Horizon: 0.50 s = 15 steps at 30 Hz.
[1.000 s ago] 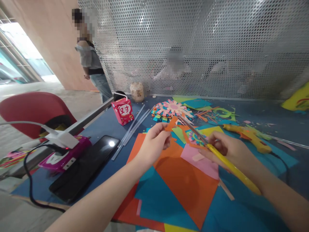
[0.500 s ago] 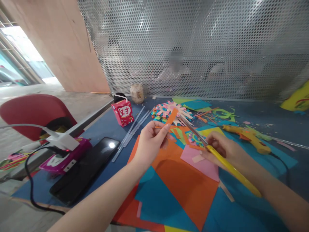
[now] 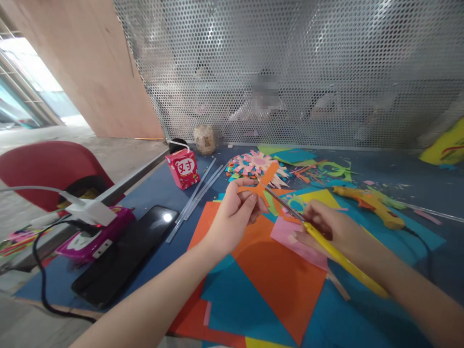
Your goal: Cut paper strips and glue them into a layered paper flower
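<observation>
Between its thumb and fingers, my left hand [image 3: 235, 212] pinches an orange paper strip [image 3: 268, 175] whose free end points up and to the right. Yellow-handled scissors [image 3: 326, 241] are gripped in my right hand [image 3: 322, 220], with the blades reaching left to the strip beside my left fingertips. Whether the blades are through the paper cannot be made out. Beneath my hands lie orange paper sheets [image 3: 279, 270], a pink paper piece [image 3: 295, 241] and blue paper [image 3: 239, 299]. Behind the strip sits a pile of layered paper flowers [image 3: 250, 162] in pink, blue and orange.
A yellow glue gun [image 3: 373, 205] with a cord lies at right. Clear glue sticks [image 3: 197, 195], a red drink carton [image 3: 183, 168], a black phone [image 3: 126, 256] and a purple power strip [image 3: 96, 237] are at left. A perforated metal panel [image 3: 290, 63] stands behind the table.
The scissor blades have come left to the strip at my left fingertips. My left hand has turned slightly, and the strip's free end has shifted right.
</observation>
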Each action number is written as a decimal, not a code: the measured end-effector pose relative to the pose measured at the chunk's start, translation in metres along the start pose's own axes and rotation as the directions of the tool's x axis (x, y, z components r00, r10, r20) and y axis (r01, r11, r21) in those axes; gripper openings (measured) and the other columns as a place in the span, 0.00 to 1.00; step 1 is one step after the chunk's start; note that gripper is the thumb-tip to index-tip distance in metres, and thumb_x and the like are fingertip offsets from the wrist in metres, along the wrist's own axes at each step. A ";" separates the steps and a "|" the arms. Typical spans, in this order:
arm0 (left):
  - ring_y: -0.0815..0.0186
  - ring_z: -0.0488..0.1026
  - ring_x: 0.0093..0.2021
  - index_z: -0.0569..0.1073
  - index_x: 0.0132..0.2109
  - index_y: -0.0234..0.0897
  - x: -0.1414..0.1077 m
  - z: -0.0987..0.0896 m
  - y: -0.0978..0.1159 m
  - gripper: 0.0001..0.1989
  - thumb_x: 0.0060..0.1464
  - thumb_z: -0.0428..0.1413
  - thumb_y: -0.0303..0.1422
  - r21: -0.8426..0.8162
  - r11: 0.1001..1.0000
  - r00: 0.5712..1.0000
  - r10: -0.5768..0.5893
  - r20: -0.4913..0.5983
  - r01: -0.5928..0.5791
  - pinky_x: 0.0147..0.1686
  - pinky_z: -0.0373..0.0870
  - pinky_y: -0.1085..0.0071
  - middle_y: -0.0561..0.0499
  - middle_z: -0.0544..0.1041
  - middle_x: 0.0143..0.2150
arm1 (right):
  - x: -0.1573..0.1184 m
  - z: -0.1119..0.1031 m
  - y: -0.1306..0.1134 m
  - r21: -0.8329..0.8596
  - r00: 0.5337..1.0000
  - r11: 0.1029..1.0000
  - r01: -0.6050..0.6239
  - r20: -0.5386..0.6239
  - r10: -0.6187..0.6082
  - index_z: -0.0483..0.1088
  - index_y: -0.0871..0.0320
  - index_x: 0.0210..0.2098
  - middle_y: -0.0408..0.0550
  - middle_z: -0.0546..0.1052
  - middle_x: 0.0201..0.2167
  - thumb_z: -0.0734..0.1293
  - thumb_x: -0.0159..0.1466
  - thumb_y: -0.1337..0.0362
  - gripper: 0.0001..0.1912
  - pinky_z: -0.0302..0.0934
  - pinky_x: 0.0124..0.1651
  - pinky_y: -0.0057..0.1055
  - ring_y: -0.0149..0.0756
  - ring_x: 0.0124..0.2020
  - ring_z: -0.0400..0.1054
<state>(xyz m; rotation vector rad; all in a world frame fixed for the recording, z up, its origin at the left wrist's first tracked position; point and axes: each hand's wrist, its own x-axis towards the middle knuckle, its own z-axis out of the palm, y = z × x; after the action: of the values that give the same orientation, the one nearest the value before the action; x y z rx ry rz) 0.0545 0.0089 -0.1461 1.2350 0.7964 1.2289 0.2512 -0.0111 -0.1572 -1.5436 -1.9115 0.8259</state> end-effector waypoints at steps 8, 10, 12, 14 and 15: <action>0.75 0.58 0.19 0.55 0.45 0.37 -0.001 0.003 -0.001 0.09 0.57 0.43 0.24 0.073 0.997 0.999 0.006 0.034 -0.008 0.21 0.54 0.75 0.57 0.70 0.23 | 0.000 -0.002 -0.001 -0.026 1.000 1.000 0.004 0.018 -0.004 0.52 0.53 0.26 0.35 0.52 0.21 0.67 0.55 0.57 0.16 0.45 0.23 0.25 0.28 0.22 0.47; 0.75 0.58 0.19 0.54 0.45 0.37 -0.001 0.003 -0.001 0.09 0.57 0.43 0.24 0.085 0.996 0.999 0.001 0.035 -0.004 0.21 0.54 0.75 0.57 0.70 0.23 | -0.001 -0.003 -0.002 -0.024 1.000 1.000 -0.003 0.026 0.004 0.52 0.53 0.26 0.35 0.52 0.21 0.67 0.55 0.57 0.16 0.44 0.23 0.25 0.27 0.22 0.47; 0.75 0.58 0.19 0.55 0.44 0.37 -0.001 0.002 -0.002 0.09 0.57 0.44 0.25 0.092 0.996 0.999 -0.004 0.037 0.001 0.21 0.54 0.75 0.57 0.70 0.23 | -0.002 -0.003 -0.004 -0.027 0.999 1.000 -0.012 0.040 0.013 0.52 0.53 0.26 0.34 0.53 0.20 0.67 0.55 0.57 0.16 0.43 0.23 0.25 0.27 0.22 0.46; 0.75 0.57 0.18 0.55 0.44 0.37 -0.002 0.002 -0.002 0.08 0.57 0.44 0.25 0.094 0.996 0.999 -0.008 0.039 0.004 0.20 0.53 0.75 0.57 0.70 0.23 | -0.002 -0.004 -0.006 -0.034 0.999 0.999 -0.022 0.036 0.023 0.53 0.53 0.26 0.34 0.52 0.19 0.67 0.55 0.57 0.16 0.42 0.22 0.26 0.27 0.21 0.46; 0.75 0.57 0.18 0.55 0.44 0.37 -0.002 0.002 -0.002 0.08 0.57 0.44 0.25 0.094 0.996 0.999 -0.009 0.039 0.005 0.20 0.53 0.75 0.57 0.70 0.23 | -0.002 -0.004 -0.007 -0.040 0.999 0.999 -0.026 0.030 0.027 0.53 0.53 0.26 0.34 0.52 0.19 0.67 0.55 0.57 0.16 0.41 0.22 0.26 0.27 0.21 0.45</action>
<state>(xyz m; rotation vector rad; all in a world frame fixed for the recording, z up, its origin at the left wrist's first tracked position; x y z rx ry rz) 0.0568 0.0065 -0.1481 1.3279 0.8370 1.1690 0.2503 -0.0138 -0.1489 -1.5916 -1.9437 0.8317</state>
